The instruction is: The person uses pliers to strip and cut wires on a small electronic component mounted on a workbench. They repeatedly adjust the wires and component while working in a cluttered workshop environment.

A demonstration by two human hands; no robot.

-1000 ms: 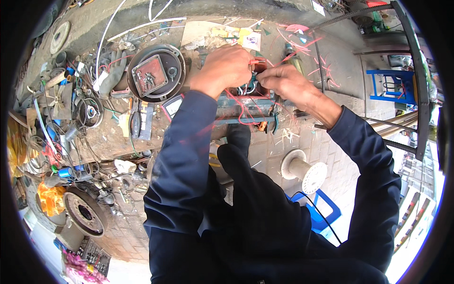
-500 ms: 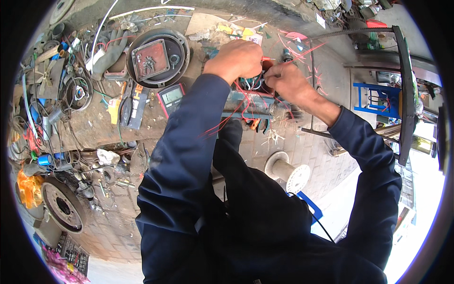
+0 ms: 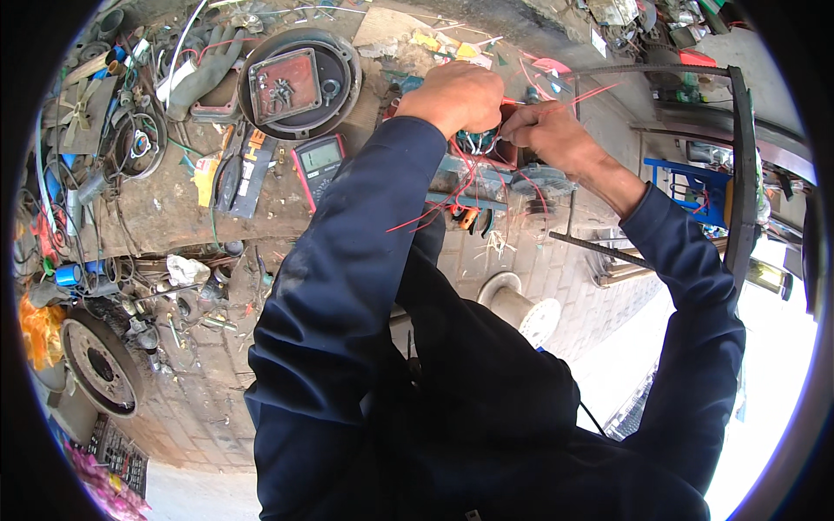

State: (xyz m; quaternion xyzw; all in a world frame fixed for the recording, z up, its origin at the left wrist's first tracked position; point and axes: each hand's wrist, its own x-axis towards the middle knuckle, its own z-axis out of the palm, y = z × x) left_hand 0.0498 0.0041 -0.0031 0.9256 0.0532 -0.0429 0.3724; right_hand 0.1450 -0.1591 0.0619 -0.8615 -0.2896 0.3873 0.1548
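Both my hands work close together over a red motor housing [image 3: 506,153] on the bench, with teal-edged windings [image 3: 476,143] showing inside it. My left hand [image 3: 460,94] is closed above the windings. Its fingertips are partly hidden, and a short red piece [image 3: 512,102] sticks out beside them. At the housing's right side, my right hand [image 3: 552,137] pinches thin red wire, whose ends run up and to the right. More red wires [image 3: 460,178] trail from the housing toward me, over the bench edge.
Left of my hands lie a multimeter [image 3: 320,165], a round metal cover [image 3: 347,100] bearing a tray of bolts [image 3: 285,85], and pliers [image 3: 229,178]. A dark metal frame [image 3: 743,165] stands at the right. Below are a wire spool [image 3: 540,321] and a wheel rim [image 3: 102,365].
The whole view has shifted slightly. My left hand has moved a little to the right over the housing, and more of the windings shows. My right hand still pinches beside it.
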